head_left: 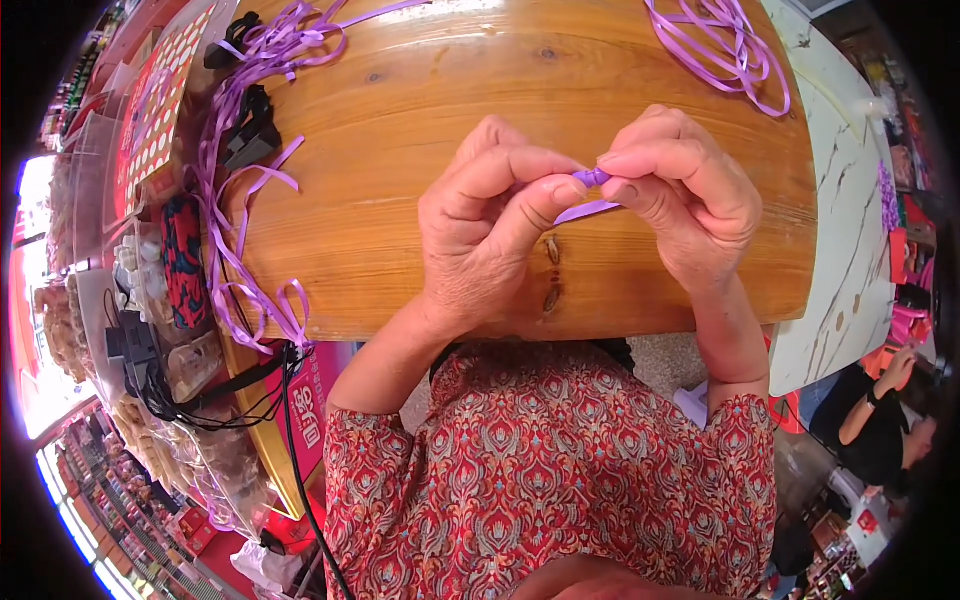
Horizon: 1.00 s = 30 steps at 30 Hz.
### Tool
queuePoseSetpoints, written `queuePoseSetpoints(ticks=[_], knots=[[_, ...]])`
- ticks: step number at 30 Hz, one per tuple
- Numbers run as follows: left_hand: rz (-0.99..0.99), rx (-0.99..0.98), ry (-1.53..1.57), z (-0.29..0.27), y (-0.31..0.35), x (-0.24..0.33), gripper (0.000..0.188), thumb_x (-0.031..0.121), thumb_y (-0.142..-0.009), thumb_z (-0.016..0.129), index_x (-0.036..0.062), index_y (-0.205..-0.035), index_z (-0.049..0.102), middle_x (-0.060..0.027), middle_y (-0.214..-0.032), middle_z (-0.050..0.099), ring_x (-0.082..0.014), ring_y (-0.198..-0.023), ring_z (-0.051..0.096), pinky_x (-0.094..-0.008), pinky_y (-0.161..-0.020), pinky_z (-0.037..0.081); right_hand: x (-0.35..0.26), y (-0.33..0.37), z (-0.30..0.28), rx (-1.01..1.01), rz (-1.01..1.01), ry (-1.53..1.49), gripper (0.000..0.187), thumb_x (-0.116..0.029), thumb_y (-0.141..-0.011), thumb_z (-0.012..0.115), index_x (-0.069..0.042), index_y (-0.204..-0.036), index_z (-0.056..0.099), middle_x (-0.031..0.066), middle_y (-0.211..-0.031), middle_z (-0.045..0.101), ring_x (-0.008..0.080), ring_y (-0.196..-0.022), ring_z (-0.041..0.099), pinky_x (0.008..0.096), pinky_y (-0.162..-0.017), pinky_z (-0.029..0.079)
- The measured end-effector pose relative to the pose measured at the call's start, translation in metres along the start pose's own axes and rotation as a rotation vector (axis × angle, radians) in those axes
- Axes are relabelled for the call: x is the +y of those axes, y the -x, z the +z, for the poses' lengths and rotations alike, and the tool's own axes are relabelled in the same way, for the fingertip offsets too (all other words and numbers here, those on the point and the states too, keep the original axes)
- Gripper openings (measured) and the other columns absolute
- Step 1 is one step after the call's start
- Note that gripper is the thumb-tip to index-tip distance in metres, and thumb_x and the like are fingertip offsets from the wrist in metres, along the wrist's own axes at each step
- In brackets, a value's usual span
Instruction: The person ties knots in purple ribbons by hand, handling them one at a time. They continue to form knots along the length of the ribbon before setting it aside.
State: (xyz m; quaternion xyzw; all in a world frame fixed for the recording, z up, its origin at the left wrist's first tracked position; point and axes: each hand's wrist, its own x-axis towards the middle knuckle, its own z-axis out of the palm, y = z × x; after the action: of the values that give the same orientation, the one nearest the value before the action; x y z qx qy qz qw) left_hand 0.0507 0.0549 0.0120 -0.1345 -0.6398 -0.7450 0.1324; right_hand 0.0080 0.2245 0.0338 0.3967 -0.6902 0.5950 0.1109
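Note:
Between my two hands a short length of purple ribbon [590, 178] is pinched, bunched or twisted where the fingertips meet. My left hand [490, 215] holds it between thumb and forefinger. From the other side my right hand [685, 185] grips the same ribbon, its thumb and forefinger pressed together close to the left fingertips. A flat strip of the ribbon shows just below the pinch, over the wooden table [400, 180]. The exact shape of the bunched part is mostly covered by my fingers.
Loose purple ribbon [235, 190] trails down the table's left side, beside black clips [252, 130]. Another ribbon pile [735, 50] lies at the far right. Black cables [160, 390] and plastic bags [190, 455] crowd the left. A person [870, 420] is at the right.

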Motion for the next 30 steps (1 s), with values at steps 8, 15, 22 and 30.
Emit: queuePoseSetpoints(ticks=[8, 15, 22, 30], knots=[[0.022, 0.012, -0.064, -0.003, 0.0, -0.003, 0.006, 0.002, -0.079, 0.067, 0.0002, -0.085, 0.067, -0.0006, -0.071, 0.052, -0.0079, -0.063, 0.044, -0.0201, -0.056, 0.036, -0.002, -0.002, 0.001, 0.003, -0.041, 0.1, 0.016, 0.003, -0.072, 0.069, 0.0, -0.088, 0.066, 0.0077, -0.078, 0.062, 0.0151, -0.069, 0.059, 0.0231, -0.058, 0.047], [0.064, -0.03, -0.11, -0.005, -0.001, -0.001, 0.006, 0.002, -0.076, 0.068, 0.002, -0.083, 0.067, -0.0002, -0.066, 0.051, -0.009, -0.061, 0.044, -0.0221, -0.053, 0.033, 0.0, -0.001, 0.001, -0.019, -0.041, 0.09, 0.017, 0.001, -0.071, 0.07, -0.001, -0.088, 0.066, 0.008, -0.078, 0.062, 0.0149, -0.068, 0.06, 0.0231, -0.057, 0.047], [0.076, -0.135, -0.208, -0.007, -0.004, 0.005, 0.008, 0.003, -0.074, 0.069, 0.0, -0.081, 0.067, 0.0006, -0.065, 0.049, -0.0099, -0.062, 0.04, -0.0228, -0.055, 0.031, -0.005, -0.002, -0.004, -0.065, -0.04, 0.138, 0.016, -0.002, -0.069, 0.073, -0.002, -0.083, 0.066, 0.0074, -0.075, 0.062, 0.0156, -0.065, 0.058, 0.0232, -0.053, 0.044], [0.032, -0.119, -0.048, -0.002, 0.001, -0.002, 0.006, 0.004, -0.075, 0.07, 0.0013, -0.079, 0.066, -0.0005, -0.065, 0.049, -0.0109, -0.062, 0.042, -0.0245, -0.055, 0.032, 0.0, 0.003, -0.001, -0.042, -0.006, -0.014, 0.017, -0.003, -0.068, 0.074, -0.002, -0.083, 0.066, 0.0076, -0.075, 0.062, 0.0161, -0.064, 0.058, 0.0242, -0.053, 0.044]])
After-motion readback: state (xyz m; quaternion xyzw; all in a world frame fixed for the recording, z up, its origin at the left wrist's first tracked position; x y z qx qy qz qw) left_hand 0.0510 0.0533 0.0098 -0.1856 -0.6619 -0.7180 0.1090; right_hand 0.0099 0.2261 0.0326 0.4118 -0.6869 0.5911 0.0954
